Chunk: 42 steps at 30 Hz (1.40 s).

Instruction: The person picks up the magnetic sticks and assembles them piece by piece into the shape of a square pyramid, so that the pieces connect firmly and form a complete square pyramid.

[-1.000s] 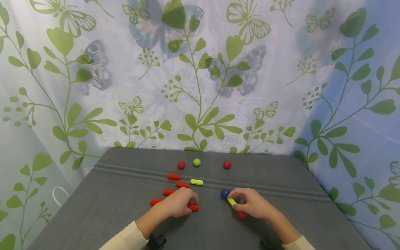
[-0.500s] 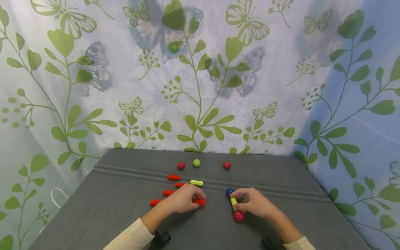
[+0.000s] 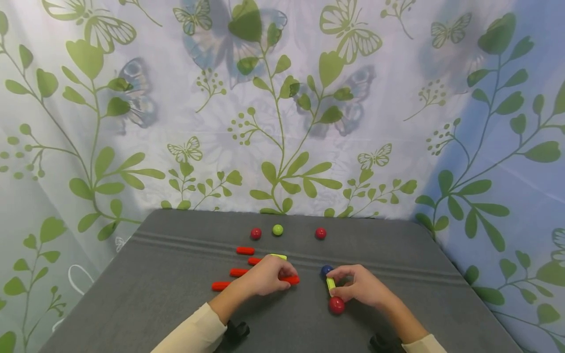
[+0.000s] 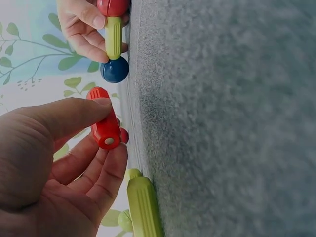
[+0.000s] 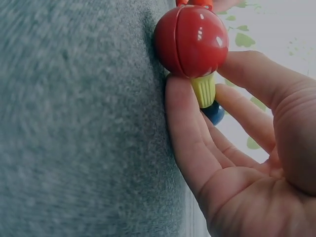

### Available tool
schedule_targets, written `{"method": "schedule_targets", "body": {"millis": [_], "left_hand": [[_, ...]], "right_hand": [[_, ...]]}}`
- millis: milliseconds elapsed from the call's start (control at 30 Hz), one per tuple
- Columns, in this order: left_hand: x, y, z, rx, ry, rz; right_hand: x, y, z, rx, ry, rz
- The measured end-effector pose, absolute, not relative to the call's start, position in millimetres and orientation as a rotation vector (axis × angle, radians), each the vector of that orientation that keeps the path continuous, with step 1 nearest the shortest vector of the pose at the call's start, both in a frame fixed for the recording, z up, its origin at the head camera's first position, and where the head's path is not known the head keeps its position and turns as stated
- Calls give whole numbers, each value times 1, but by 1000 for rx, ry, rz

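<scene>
My left hand [image 3: 267, 276] pinches a red ribbed toy rod [image 4: 104, 126] between thumb and fingers, just above the table. A pale disc shows in the rod's end. To the right, my right hand [image 3: 359, 287] holds a yellow-green ribbed rod [image 3: 331, 284] by thumb and fingers. A blue ball [image 4: 114, 70] sits at that rod's far end and a larger-looking red ball [image 5: 191, 40] at its near end, the three joined in a line. Between the red rod and the blue ball there is a gap.
Several red rods [image 3: 239, 272] lie left of and partly behind the left hand. Another yellow-green rod [image 4: 144, 207] lies beyond it. Farther back stand a red ball [image 3: 256, 233], a green ball [image 3: 277, 230] and a second red ball [image 3: 321, 233]. A patterned curtain [image 3: 282, 147] hangs behind the grey table [image 3: 167, 304].
My left hand has moved right and slightly away from me with the red rod, closer to the right hand. In the right hand, the rod with its two balls has turned a little.
</scene>
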<state>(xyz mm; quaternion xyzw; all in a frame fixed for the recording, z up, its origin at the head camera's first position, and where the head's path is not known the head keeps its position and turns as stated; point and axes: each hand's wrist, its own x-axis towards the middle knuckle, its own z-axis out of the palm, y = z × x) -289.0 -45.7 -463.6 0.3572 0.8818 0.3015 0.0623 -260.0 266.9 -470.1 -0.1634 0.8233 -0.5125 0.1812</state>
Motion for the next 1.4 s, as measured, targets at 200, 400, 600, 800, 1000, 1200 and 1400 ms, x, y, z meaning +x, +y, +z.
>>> {"method": "schedule_targets", "body": {"millis": [200,400,600,800,1000,1200,1400], "left_hand": [[-290,-38,-458,982,2633,970],[-293,-29,-458,949,2641,965],[-301,-19,-463,970,2670,961],[-306,-10,-464,944,2686,964],[-312,1,-467,962,2718,972],[-316,14,-471,932,2736,970],[-318,23,-471,891,2723,994]], "right_hand": [[-258,270,-470,-402,2235,-1540],[-258,272,-472,-376,2204,-1598],[-258,274,-474,-364,2216,-1602],[-259,275,-474,-322,2202,-1611],[-258,275,-473,-309,2179,-1629],[-257,274,-474,-292,2185,-1633],[-258,274,-475,-279,2188,-1636]]}}
